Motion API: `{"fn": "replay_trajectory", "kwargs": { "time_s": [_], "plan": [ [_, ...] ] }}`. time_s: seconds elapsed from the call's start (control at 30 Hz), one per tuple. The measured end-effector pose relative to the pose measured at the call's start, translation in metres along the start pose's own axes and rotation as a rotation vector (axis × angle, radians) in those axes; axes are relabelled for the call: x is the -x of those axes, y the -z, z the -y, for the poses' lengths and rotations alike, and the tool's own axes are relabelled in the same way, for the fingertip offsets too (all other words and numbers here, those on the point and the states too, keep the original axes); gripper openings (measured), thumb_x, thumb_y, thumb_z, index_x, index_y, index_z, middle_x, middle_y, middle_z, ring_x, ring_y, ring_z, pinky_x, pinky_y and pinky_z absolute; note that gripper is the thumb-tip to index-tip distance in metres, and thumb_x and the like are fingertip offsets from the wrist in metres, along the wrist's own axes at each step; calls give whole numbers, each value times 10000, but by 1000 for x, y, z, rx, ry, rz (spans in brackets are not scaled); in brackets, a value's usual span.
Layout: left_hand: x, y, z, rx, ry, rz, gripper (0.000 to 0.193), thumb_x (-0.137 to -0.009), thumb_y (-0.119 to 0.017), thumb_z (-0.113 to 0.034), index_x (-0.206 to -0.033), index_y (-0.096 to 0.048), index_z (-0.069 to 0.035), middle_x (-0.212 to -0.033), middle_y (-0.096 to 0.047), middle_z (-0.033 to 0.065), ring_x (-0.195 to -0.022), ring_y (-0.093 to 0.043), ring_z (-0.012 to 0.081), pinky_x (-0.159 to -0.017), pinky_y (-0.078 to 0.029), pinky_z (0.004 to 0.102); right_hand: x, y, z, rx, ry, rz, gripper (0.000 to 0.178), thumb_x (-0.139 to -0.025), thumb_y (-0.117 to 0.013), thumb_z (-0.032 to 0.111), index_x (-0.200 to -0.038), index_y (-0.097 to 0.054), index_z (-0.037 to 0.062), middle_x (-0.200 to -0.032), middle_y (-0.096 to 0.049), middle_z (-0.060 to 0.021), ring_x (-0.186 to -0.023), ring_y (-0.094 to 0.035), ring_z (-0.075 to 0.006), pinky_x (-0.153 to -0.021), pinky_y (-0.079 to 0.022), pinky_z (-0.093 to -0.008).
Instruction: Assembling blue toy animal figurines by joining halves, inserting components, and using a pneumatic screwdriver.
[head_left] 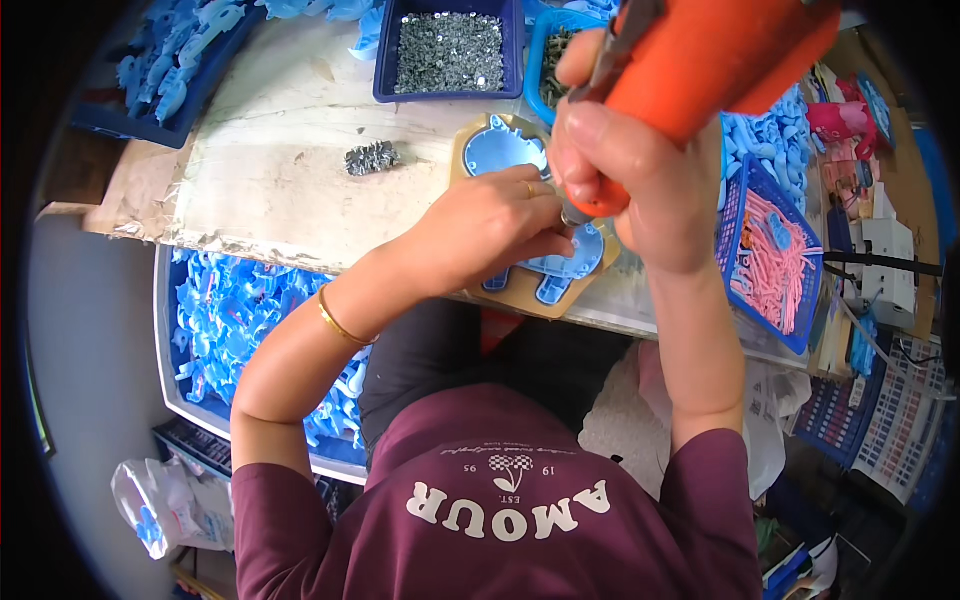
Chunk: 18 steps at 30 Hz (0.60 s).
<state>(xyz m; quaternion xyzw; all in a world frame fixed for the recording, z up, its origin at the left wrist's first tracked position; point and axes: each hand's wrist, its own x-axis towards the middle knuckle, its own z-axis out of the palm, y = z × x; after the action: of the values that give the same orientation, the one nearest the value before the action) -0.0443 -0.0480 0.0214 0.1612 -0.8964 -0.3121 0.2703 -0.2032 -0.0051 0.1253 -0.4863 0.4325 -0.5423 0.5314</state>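
Note:
My right hand [645, 165] is wrapped round an orange power screwdriver [715, 75], its metal tip angled down to the left. Beside that tip, my left hand [500, 225] has its fingers bent and drawn together; whatever they may pinch is hidden. Both hands are over a shiny blue plastic casing [505, 150] with rounded ends and small legs. It lies in a tan shaped board [525, 297] at the table's front edge. My left hand covers the casing's middle. A small heap of metal screws [372, 158] sits left of the board.
Behind the board stand a dark blue bin [450, 97] of small metal pieces and a light blue bin [535, 100]. A blue basket [760, 300] of pink strips is at right, near a white box [885, 260] with a black cable. Below left, a large tub [165, 330] holds blue parts.

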Motion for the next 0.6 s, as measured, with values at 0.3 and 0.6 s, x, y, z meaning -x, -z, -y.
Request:
{"fn": "replay_trajectory", "kwargs": {
  "time_s": [0.3,0.6],
  "plan": [
    [6,-21,-4,-382,-88,-98,353,-736,-807,-314,-1003,-682,-120,-1119,-617,7,-1019,-575,219,-825,-484,349,8,28,-41,96,227,-65,264,-875,-604,80,-1106,-541,-31,-661,-553,-66,-514,-490,-121,-494,-401,-263],
    [7,-26,-2,-403,-65,-78,266,-739,-802,-310,-885,-680,-123,-1127,-610,-6,-1023,-566,192,-822,-473,337,13,27,-55,61,228,-126,191,-881,-610,63,-1041,-538,-12,-676,-552,-61,-522,-486,-101,-470,-389,-248]
  ]
}}
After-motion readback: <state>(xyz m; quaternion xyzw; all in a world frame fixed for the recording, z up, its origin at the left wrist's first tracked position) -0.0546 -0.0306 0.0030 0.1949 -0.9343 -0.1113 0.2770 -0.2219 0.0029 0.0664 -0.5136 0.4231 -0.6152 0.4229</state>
